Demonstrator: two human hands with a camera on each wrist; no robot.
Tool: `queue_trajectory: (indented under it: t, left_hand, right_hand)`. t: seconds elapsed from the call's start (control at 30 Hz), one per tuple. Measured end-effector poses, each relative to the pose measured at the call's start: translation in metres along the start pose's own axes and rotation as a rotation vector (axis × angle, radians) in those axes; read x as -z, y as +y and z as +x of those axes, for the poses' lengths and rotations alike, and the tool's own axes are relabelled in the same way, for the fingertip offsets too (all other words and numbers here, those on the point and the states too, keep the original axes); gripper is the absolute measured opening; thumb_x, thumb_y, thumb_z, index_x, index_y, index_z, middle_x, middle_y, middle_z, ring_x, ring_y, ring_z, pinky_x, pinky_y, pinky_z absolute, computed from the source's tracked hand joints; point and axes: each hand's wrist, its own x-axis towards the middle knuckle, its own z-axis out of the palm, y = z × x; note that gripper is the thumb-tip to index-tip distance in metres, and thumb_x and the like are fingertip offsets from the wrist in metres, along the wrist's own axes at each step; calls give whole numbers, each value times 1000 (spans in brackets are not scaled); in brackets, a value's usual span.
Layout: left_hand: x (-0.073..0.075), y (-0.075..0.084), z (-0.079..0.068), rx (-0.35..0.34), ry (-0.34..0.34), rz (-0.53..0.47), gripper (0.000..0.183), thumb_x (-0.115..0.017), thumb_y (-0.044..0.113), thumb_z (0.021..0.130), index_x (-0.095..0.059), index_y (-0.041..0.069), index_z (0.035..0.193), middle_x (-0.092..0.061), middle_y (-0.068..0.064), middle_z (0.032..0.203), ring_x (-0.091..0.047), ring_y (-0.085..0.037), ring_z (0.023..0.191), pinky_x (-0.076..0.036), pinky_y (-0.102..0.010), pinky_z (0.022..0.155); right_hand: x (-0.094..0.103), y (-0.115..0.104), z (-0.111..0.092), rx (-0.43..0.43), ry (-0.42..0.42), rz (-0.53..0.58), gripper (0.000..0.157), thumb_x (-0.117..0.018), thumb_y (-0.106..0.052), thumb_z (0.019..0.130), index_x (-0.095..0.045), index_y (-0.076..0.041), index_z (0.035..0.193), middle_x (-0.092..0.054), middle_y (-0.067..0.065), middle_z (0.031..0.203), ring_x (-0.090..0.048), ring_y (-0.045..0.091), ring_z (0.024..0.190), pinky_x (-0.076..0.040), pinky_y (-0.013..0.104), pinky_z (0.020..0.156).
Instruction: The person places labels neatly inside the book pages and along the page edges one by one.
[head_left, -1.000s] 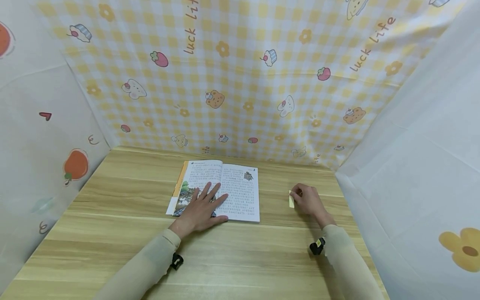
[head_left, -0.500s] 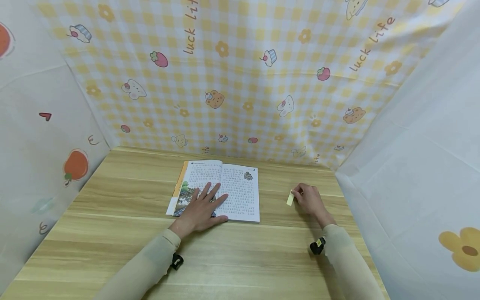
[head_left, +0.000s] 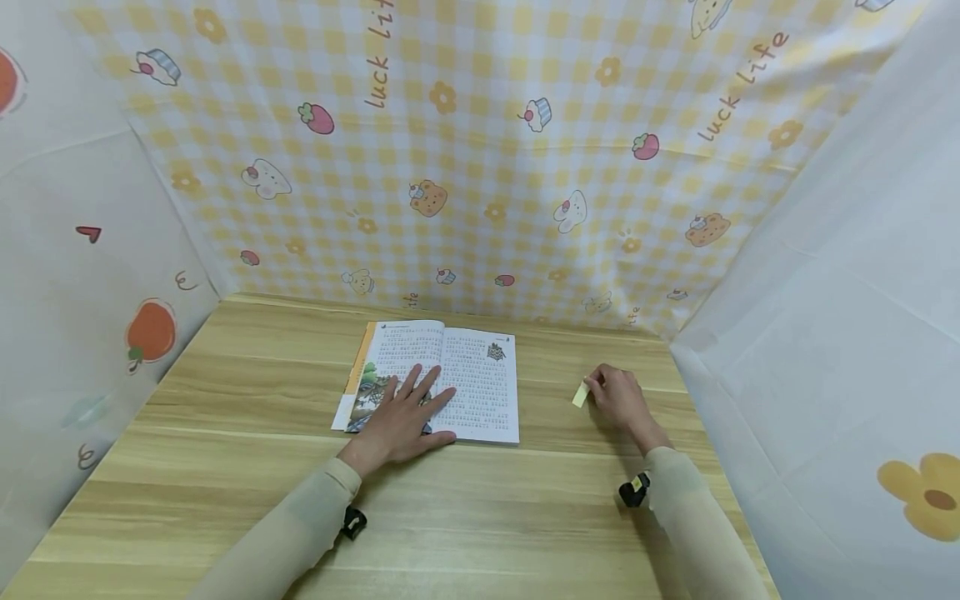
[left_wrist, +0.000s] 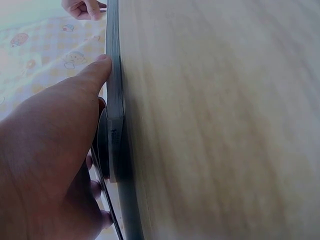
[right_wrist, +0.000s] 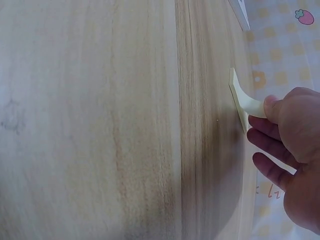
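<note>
An open book (head_left: 480, 387) with printed text and a coloured picture lies on the wooden table. My left hand (head_left: 401, 421) rests flat on it with fingers spread, across the left page and the fold. In the left wrist view, the thumb lies along the lower edge of the book (left_wrist: 115, 75). Right of the book, my right hand (head_left: 618, 398) pinches one end of a pale yellow sticky note (right_wrist: 250, 105) between thumb and forefinger. The right wrist view shows that sheet curving up from a thin pad (right_wrist: 241, 117) on the table, its far end still against it.
The wooden table (head_left: 480, 517) reaches back to a yellow checked cloth (head_left: 480, 150) hanging behind it. White cloths hang at the left (head_left: 60, 292) and right (head_left: 847, 333) sides. Small black wrist cameras sit under both sleeves.
The sticky note's free-hanging part has tilted to the left and looks shorter, as the right hand lifts its end slightly. The left hand and the book stay where they were.
</note>
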Motion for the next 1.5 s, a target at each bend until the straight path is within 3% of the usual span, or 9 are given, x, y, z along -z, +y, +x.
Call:
queue_trajectory:
  t: [0.2, 0.4, 0.9, 1.2, 1.4, 1.5]
  left_hand:
    - [-1, 0, 0, -8, 6, -10, 81, -65, 63, 109, -45, 20, 175, -21, -19, 190, -15, -53, 176, -17, -83, 135]
    - [-1, 0, 0, -7, 9, -11, 81, -66, 63, 109, -45, 20, 175, -22, -19, 189, -17, -53, 176, -17, -83, 135]
    - [-1, 0, 2, 8, -19, 1, 82, -63, 66, 109, -41, 25, 177, -17, -16, 191, -12, -50, 177, -15, -82, 137]
    - [0, 1, 2, 3, -9, 9, 81, -63, 65, 110, -43, 24, 176, -20, -17, 190, -14, -50, 177, -16, -82, 137]
    - [0, 0, 1, 5, -15, 0, 82, -63, 66, 109, -43, 23, 176, -18, -17, 191, -13, -50, 177, -15, -83, 136]
    - [-1, 0, 1, 9, -18, -5, 82, -63, 67, 109, -42, 24, 177, -17, -16, 191, -11, -49, 178, -13, -82, 137]
  right_hand:
    - [-3, 2, 0, 21, 11, 21, 18, -71, -13, 111, -73, -1, 98, -81, 16, 92, -79, 37, 90, -65, 58, 84]
    - [-5, 3, 0, 26, 13, 56, 19, -71, -13, 112, -71, -3, 96, -80, 15, 90, -81, 42, 96, -66, 58, 87]
    - [-4, 6, 3, 30, -78, 107, 15, -75, -16, 108, -76, -2, 101, -79, 13, 95, -76, 26, 87, -62, 43, 81]
    - [-2, 5, 3, 17, -153, 76, 19, -82, -19, 105, -73, -7, 93, -69, 11, 98, -57, 17, 82, -47, 32, 77]
    - [-2, 8, 3, 67, -162, 130, 18, -87, -18, 99, -76, -5, 93, -72, 17, 107, -65, 22, 87, -54, 34, 78]
    - [-6, 18, 4, 129, -137, 178, 24, -88, -26, 99, -77, -6, 94, -71, 15, 105, -64, 21, 85, -53, 33, 76]
